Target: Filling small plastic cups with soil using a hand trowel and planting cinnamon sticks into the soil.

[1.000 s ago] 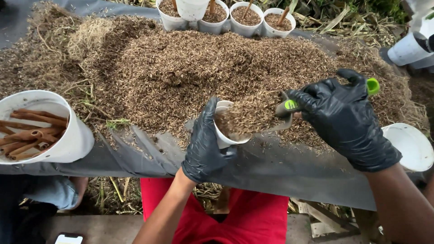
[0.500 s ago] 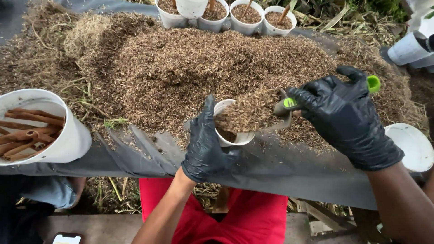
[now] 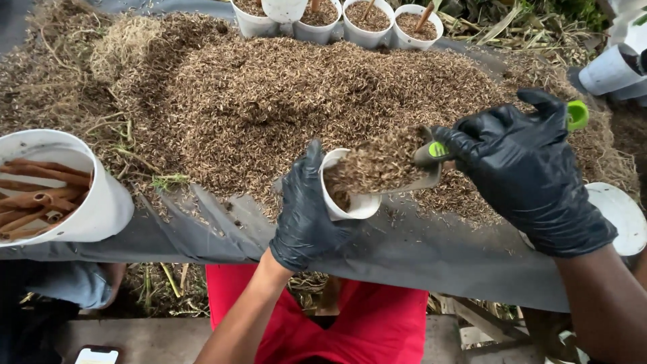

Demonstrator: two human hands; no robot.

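My left hand [image 3: 304,214], in a black glove, grips a small white cup [image 3: 356,204] tilted toward the right. My right hand [image 3: 529,168], also in a black glove, holds a scoop with a green handle [image 3: 577,114]; the scoop's blade [image 3: 411,172], heaped with brown husk material, rests at the cup's mouth. Some husks lie inside the cup. Both hands hover over the near edge of a large heap of brown husks [image 3: 283,101] spread on a dark plastic sheet [image 3: 418,249].
A white bucket [image 3: 101,209] of brown rolled sticks sits at the left. Several white cups [image 3: 364,30] filled with husks, some with a stick in them, stand at the back. Another white container [image 3: 623,216] lies at the right edge. More white cups [image 3: 606,67] are at far right.
The loaded scoop has moved left from beside the cup to its mouth. The cup has tipped more toward the scoop and holds husks.
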